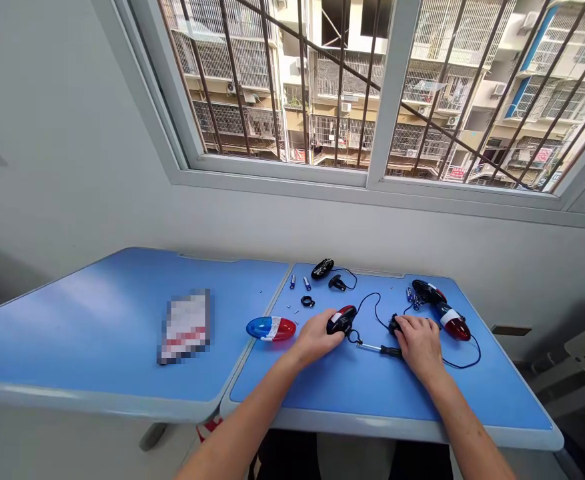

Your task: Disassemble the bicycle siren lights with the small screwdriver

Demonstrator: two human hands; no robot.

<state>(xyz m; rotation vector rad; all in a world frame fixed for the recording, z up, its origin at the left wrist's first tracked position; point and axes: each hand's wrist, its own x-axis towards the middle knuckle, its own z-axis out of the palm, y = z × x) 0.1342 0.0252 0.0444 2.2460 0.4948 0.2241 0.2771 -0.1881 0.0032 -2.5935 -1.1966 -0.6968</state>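
My left hand point(317, 337) is closed around a black bike-horn housing point(341, 321) with a red patch on top. A thin black cord point(371, 297) loops from it to a small black handlebar switch point(393, 325), which the fingers of my right hand point(419, 343) grip; they partly hide it. Between my hands lies a screwdriver point(391, 351) with a black handle, its tip near a black ring clamp point(354, 336). Left of my left hand rests an oval blue, white and red lens cover point(271, 329).
Behind my hands lie another black housing point(322, 269), its corded switch point(337, 283), batteries point(307, 283), a ring clamp point(307, 302) and small screws. A corded red-and-blue unit point(455, 324) sits at right. A blurred packet point(186, 323) lies on the left table.
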